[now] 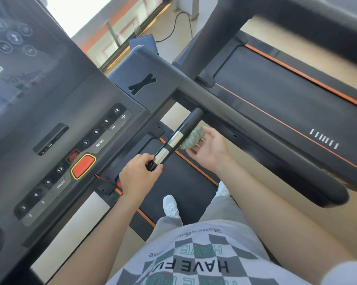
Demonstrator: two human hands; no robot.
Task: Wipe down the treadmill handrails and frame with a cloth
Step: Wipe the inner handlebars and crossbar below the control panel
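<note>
Head view looks down on a person standing on a treadmill. Far left is the screen (19, 68). It looks lit, so I think the machine is on. Next come the number buttons (96, 132) and the big red button (83, 166). A thin red cord (107, 180) runs just under that button.

The left hand (140, 173) is near all of these. Its fingers are curled tight round the end of the short bar (179, 136) with the shiny bands. If that arm swings back, it could bump a button or tug the cord out. A bumped button might start the belt (173, 182), and the person's shoe (170, 204) is on it. That could mean a fall.

Moving right, the green cloth (192, 137) is bunched up and touching the side of the short bar. The right hand (210, 147) holds it, thumb on top and fingers curled under, pinching the cloth. The hold looks loose to me. If the hand rubs too fast, the cloth could slip out and drop on the belt below. The shiny bands may be slick too, so the cloth could slide off them.

Further right is the long handrail (255, 128). No cloth touches it now, and I cannot tell if it is clean. Reaching for it means leaning sideways, which could tip the person off balance.
</note>
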